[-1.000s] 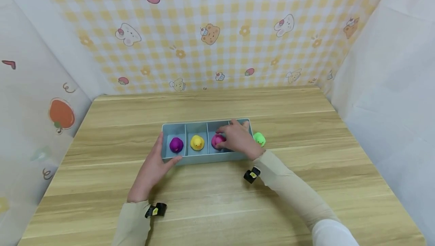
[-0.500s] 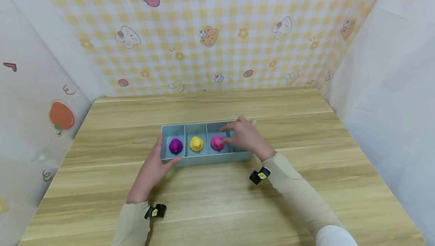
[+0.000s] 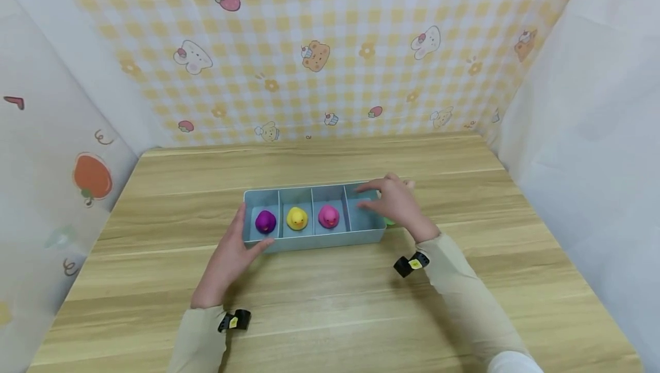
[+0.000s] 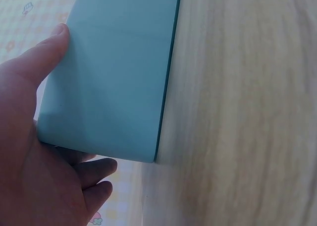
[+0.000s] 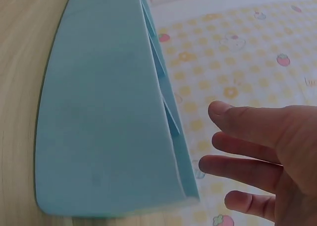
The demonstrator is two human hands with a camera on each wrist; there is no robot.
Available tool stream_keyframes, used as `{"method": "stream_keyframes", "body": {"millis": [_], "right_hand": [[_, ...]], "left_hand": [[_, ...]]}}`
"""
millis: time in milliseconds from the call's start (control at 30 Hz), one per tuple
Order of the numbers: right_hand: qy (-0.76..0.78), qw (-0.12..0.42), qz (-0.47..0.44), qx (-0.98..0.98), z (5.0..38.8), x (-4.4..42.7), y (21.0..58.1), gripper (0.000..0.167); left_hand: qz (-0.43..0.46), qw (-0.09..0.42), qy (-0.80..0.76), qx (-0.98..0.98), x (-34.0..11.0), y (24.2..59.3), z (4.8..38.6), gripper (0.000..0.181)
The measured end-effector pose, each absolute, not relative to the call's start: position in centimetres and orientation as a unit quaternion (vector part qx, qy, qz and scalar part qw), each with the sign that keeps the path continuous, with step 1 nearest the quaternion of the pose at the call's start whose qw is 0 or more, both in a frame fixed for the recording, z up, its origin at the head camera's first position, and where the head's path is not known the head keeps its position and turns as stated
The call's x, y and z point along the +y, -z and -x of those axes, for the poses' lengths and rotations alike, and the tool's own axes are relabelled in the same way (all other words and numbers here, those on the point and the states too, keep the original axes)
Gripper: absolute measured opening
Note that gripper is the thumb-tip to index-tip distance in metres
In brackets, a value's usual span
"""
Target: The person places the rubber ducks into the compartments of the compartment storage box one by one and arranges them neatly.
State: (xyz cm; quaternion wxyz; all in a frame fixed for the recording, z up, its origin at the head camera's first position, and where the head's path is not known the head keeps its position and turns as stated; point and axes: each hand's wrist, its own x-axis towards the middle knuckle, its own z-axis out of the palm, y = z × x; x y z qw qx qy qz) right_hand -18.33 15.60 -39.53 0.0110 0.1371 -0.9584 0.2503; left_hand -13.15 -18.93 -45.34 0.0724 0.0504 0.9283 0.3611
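A light-blue divided box lies on the table. From the left, its compartments hold a purple toy duck, a yellow toy duck and a pink toy duck; the rightmost compartment holds none. My left hand grips the box's left end, with the thumb at the front rim and fingers around the end, as the left wrist view also shows. Over the rightmost compartment hovers my right hand, fingers spread and nothing between them. Beneath it, just outside the box's right end, a green toy duck is mostly hidden.
The wood-grain table extends around the box. A yellow checked cloth hangs behind it, and pale sheets stand at both sides. Each wrist carries a small black camera strap.
My right hand has let go of the pink duck and moved right, over the rightmost compartment. The pink duck stays in the third compartment. My left hand keeps its place on the box.
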Motion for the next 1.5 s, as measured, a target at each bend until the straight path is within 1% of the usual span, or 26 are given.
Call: {"method": "stream_keyframes", "body": {"millis": [267,633,1067,1367,1500], "right_hand": [[-0.275,0.042,-0.124,-0.953,18.4,17.8,39.9,0.029],[-0.296,0.032,-0.071,-0.952,17.9,20.2,41.6,0.029],[-0.309,-0.006,-0.038,-0.95,17.1,21.7,44.2,0.036],[-0.319,-0.028,-0.036,-0.947,16.6,21.9,45.5,0.049],[-0.323,-0.033,-0.037,-0.945,16.5,21.9,46.1,0.051]], "left_hand": [[-0.045,0.073,-0.356,0.931,-19.1,45.1,13.1,0.108],[-0.048,0.073,-0.358,0.93,-19.0,44.9,13.3,0.108],[-0.048,0.072,-0.357,0.93,-18.8,45.1,13.3,0.109],[-0.056,0.066,-0.359,0.929,-18.8,45.6,13.1,0.107],[-0.055,0.065,-0.357,0.93,-18.9,45.7,13.2,0.107]]}}
